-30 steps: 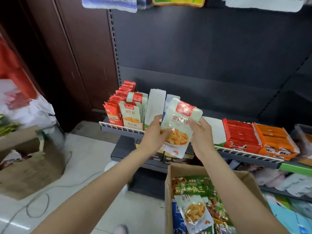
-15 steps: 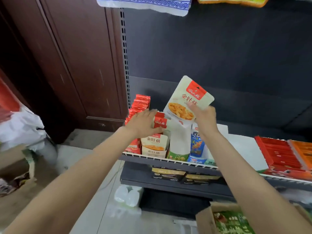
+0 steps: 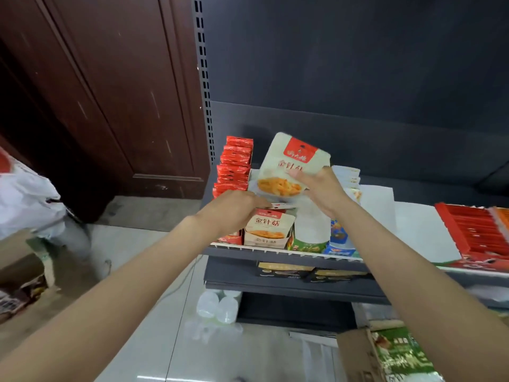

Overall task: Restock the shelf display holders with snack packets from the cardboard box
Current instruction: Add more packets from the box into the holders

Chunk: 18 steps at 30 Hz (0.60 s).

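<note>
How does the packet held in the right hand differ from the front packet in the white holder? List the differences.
The held packet is up in the air above the shelf, tilted, pinched by the right hand; the front packet stands upright, seated in the white holder. The held packet shows whole; the front packet's bottom is hidden. The left hand touches only the front packet's top. Both share the red label and design.

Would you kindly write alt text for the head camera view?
The right hand holds a cream snack packet above the shelf, while the left hand rests on matching packets in a display holder.
</note>
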Available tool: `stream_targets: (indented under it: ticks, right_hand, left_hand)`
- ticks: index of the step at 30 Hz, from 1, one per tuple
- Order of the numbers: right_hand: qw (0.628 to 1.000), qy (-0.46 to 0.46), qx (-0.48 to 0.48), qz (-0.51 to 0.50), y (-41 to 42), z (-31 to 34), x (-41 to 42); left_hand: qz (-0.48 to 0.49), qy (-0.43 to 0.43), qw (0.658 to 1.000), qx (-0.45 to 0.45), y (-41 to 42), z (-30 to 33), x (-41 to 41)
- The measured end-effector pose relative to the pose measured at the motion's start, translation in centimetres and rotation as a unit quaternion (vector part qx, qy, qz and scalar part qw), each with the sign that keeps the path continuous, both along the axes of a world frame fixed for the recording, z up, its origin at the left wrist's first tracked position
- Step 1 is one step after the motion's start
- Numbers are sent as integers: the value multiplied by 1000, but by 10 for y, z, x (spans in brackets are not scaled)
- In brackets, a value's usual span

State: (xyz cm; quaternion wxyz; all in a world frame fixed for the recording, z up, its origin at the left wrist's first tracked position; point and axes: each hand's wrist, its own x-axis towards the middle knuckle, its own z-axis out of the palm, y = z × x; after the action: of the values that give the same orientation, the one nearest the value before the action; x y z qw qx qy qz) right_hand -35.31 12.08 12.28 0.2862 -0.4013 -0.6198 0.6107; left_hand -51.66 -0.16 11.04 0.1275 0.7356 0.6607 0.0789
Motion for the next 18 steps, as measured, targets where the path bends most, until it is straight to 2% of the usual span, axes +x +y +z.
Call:
stream_targets:
  ticks: [3, 6, 11, 15, 18]
  right_hand:
    - [990, -126, 45, 46, -2, -11, 2]
    - [977, -185, 89, 60, 3, -11, -3]
    - [962, -230, 115, 91, 4, -21, -8]
    - [946, -285, 100, 114, 2, -29, -12]
    - [961, -231, 107, 105, 5, -9, -10]
  left_hand:
    - [2, 5, 1000, -5, 1, -1, -2]
    - [9, -5, 1000, -13, 1, -2, -2]
    - [24, -11, 1000, 4, 1, -4, -1]
    - [29, 0, 1000, 8, 1, -5, -1]
    - [18, 0, 1000, 5, -1, 0, -2]
